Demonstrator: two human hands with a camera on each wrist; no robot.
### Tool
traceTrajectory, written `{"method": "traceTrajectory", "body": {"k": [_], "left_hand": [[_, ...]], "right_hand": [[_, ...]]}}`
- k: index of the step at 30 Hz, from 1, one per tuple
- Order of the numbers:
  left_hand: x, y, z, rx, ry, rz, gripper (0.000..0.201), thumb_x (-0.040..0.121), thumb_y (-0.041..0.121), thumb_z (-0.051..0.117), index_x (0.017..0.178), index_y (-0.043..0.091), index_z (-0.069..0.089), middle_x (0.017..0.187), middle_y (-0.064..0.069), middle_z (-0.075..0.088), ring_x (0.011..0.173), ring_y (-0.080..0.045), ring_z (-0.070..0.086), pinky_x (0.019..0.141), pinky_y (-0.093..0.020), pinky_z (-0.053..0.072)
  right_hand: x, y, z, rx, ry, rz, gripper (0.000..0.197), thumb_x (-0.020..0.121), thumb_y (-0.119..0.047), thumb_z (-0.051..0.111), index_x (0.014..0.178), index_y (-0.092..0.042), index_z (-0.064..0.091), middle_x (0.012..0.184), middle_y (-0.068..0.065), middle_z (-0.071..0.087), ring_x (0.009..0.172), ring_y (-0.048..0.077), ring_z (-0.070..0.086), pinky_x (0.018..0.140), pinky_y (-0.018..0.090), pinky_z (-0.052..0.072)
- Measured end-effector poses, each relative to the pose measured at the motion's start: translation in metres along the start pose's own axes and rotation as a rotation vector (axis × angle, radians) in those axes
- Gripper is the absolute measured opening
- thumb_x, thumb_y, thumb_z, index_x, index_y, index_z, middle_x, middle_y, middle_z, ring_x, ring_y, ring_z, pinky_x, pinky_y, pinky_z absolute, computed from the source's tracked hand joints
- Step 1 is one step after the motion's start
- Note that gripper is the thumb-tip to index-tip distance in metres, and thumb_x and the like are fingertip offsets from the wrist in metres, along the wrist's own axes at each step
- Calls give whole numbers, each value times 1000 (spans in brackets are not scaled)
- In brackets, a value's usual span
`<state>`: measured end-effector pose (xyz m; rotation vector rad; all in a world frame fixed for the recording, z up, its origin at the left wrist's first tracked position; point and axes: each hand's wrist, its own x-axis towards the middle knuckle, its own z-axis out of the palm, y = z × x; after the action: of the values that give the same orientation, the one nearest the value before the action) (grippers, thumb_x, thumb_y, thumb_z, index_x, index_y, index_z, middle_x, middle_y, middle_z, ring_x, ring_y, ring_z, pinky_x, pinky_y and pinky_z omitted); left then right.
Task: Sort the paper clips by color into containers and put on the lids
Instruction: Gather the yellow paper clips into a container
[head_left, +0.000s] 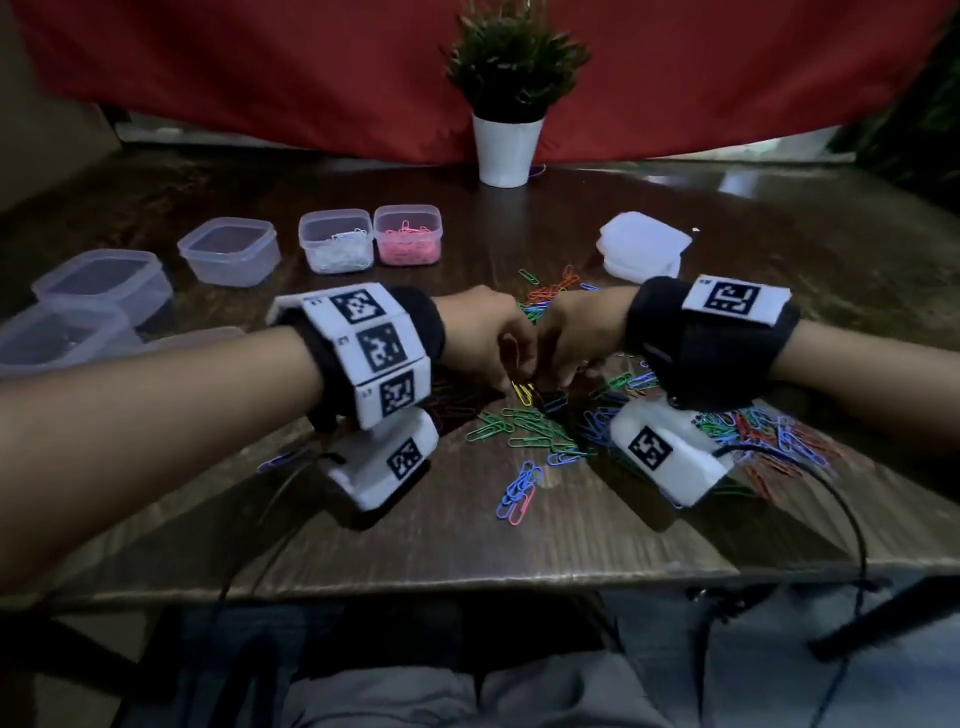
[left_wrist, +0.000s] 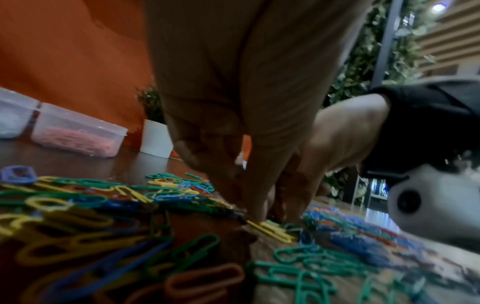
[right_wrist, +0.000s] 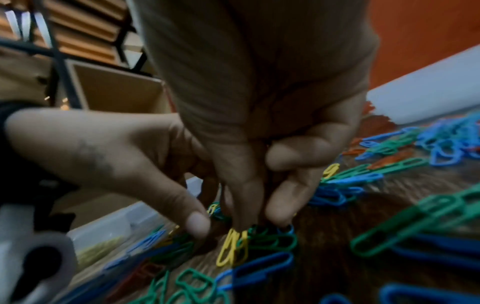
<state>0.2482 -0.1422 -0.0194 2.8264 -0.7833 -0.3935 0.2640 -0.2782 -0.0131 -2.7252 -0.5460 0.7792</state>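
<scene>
paper clips lie loose in a mixed heap of green, blue, yellow and orange across the near middle of the table. both hands meet over the heap, fingers pointing down. the right hand pinches a few yellow clips at their tips, probably lifting them clear of the green ones tangled beneath. the left hand reaches in beside it with curled fingers, its thumb close to the same yellow bunch; whether it grips any clip i cannot tell.

far left of the hands stand open tubs. one holds white clips, the one touching its right side holds pink clips, so those colours look mostly sorted. a tub seen by the right wrist camera holds some yellow clips, likely where this pinch is bound. other tubs to the left look empty. lids wait in a stack at the far right, none fitted yet. a potted plant sits at the far edge.
</scene>
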Motion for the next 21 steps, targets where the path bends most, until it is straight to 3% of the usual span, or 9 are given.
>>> {"method": "traceTrajectory", "body": {"k": [3, 6, 9, 12, 14, 17, 21], "left_hand": [[6, 5, 6, 66, 26, 82, 32, 72, 15, 77, 103, 20, 71, 100, -3, 67, 87, -12, 54, 72, -21, 35], [9, 4, 7, 94, 46, 129, 29, 72, 18, 78, 101, 19, 73, 101, -4, 69, 92, -15, 58, 75, -22, 38], [9, 1, 7, 74, 55, 173, 23, 73, 18, 77, 95, 15, 74, 87, -1, 69, 74, -8, 53, 64, -8, 34], [5, -3, 7, 51, 77, 207, 15, 74, 16, 76, 88, 13, 72, 71, 8, 59, 60, 4, 48, 60, -4, 31], [4, -4, 8, 95, 67, 225, 11, 77, 17, 74, 86, 12, 71, 71, 7, 61, 59, 2, 47, 59, -8, 31], [1, -3, 9, 196, 35, 228, 11, 83, 19, 67, 87, 8, 67, 79, -1, 63, 68, -10, 47, 63, -19, 30], [-2, 4, 14, 432, 21, 203, 11, 89, 20, 51, 83, 12, 56, 88, -9, 61, 82, -27, 56, 70, -34, 42]], "right_hand": [[-1, 13, -3, 70, -2, -29, 31, 79, 4, 65, 66, -24, 61, 39, -9, 52, 31, 1, 42, 36, 9, 34], [0, 22, -4, 104, -10, -28, 30, 78, 5, 65, 64, -21, 61, 41, -9, 50, 33, 4, 41, 36, 11, 34], [-4, 28, -7, 150, -16, -34, 24, 79, 6, 65, 68, -15, 63, 42, -8, 53, 34, 2, 42, 36, 11, 33], [-9, 34, -17, 267, 133, -1, 18, 78, 2, 67, 69, -13, 62, 54, 0, 56, 51, 9, 45, 36, 8, 32], [-11, 38, -24, 261, 224, 43, 18, 77, -3, 70, 66, -15, 61, 57, 1, 56, 56, 10, 46, 35, 7, 31], [-10, 38, -26, 190, 251, 84, 22, 75, -9, 74, 60, -18, 60, 61, 3, 55, 57, 13, 45, 32, 8, 27], [-5, 35, -25, 155, 258, 116, 12, 74, -11, 74, 68, -9, 65, 45, -3, 54, 51, 12, 46, 31, 6, 27]]}}
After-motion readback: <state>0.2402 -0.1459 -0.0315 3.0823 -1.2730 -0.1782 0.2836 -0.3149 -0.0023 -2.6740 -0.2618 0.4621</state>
